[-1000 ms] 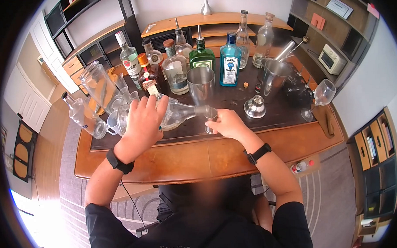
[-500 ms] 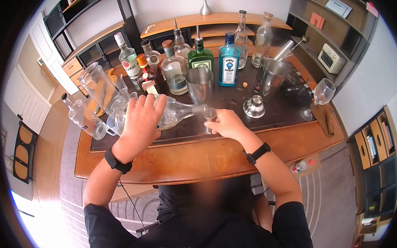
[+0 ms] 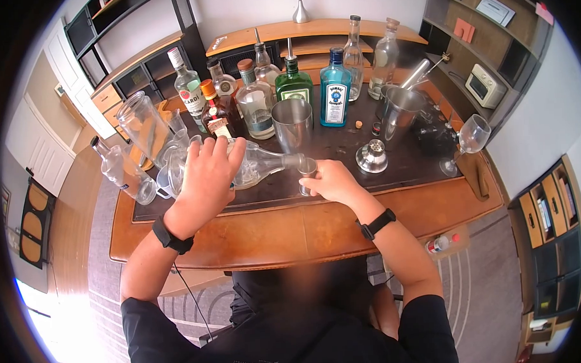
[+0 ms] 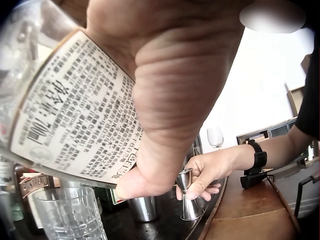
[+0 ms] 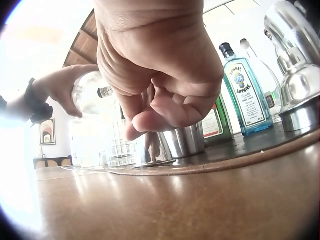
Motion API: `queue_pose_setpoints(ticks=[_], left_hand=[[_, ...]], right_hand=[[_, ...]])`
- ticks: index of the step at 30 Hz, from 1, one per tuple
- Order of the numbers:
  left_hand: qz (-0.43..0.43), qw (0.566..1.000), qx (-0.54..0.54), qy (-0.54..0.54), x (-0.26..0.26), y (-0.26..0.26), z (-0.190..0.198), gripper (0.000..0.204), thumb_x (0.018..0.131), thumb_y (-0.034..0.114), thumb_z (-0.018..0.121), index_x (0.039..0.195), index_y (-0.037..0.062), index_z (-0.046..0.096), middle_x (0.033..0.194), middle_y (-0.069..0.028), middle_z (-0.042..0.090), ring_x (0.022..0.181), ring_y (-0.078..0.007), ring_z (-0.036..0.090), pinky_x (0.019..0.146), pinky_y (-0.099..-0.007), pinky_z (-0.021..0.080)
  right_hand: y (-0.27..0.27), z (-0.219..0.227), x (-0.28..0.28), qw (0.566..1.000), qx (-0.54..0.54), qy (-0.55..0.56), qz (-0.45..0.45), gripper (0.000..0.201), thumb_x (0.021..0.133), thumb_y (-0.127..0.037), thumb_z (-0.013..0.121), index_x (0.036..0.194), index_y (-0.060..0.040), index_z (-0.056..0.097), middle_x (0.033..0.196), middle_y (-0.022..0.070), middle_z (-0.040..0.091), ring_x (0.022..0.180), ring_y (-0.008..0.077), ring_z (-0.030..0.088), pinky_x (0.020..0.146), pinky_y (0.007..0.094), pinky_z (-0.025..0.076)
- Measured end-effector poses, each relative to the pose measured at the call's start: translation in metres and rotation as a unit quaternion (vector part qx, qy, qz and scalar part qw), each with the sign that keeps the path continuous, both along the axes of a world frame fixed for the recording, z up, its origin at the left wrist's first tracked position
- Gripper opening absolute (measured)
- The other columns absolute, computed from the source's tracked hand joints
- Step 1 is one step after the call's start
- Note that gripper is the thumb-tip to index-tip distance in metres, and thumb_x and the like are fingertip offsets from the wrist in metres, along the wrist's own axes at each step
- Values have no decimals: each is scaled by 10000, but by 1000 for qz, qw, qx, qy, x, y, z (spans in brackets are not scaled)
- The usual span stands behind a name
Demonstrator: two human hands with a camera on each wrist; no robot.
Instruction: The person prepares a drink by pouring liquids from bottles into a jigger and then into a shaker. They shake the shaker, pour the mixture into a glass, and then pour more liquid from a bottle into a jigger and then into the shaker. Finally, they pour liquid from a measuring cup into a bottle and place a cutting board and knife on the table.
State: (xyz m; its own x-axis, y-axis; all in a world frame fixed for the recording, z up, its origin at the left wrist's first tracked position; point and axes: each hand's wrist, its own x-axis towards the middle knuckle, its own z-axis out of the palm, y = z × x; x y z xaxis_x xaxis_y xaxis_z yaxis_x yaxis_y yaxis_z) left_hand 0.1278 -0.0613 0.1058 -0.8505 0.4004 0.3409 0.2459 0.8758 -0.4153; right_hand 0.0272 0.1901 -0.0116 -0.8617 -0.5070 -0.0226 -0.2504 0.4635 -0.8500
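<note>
On near side of steel shaker cup (image 3: 293,125), I see right hand (image 3: 333,181) pinching silver hourglass-shaped metal jigger (image 4: 188,204), upright. Near-left of cup, left hand (image 3: 209,171) grips clear glass bottle (image 3: 257,166), axis nearly level, neck pointing right, mouth at jigger's rim; right hand nearer rim.

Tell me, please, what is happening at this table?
A person's left hand grips a clear bottle, tipped over so that its mouth is at the rim of a small metal jigger. The right hand holds the jigger upright. Whether liquid is flowing, I cannot make out. A metal cup stands just beyond.
</note>
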Motion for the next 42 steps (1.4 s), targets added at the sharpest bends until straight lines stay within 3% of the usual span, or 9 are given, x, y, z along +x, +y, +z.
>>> queue_pose_setpoints(ticks=[42], left_hand=[[14,999,-51,-14,2,8,10,903,538,191,891,1351,77,515,1087,-99,554,1026,-279,562,936,-430,432]], right_hand=[[0,-5,-3,1000,-4,-11,2,194,903,-226,709,944,-37,696,726,58,717,665,171,681,647,344,509]])
